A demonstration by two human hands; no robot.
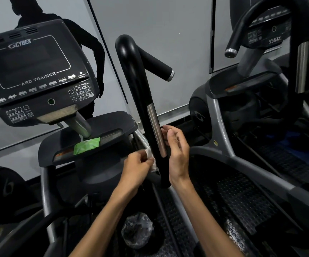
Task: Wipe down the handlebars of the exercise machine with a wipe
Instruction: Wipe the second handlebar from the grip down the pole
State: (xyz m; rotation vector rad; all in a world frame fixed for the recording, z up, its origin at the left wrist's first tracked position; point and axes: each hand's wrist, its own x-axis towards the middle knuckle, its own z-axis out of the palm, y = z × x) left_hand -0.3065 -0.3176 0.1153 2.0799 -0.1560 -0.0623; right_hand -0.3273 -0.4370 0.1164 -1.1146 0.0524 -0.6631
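A black handlebar (137, 86) with a silver sensor strip (157, 130) rises in the middle of the view and bends into a short grip at its top. My left hand (138, 166) pinches a crumpled white wipe (150, 158) against the bar's lower left side. My right hand (176, 153) is on the bar's right side, fingers loosely curled, fingertips touching it beside the silver strip.
The Cybex Arc Trainer console (33, 71) stands at the left. A green wipes pack (87, 147) lies on the tray (109, 123) under it. A black plastic bag (137, 230) sits low on the machine's footplate. A second machine's handlebar (298, 52) is at the right.
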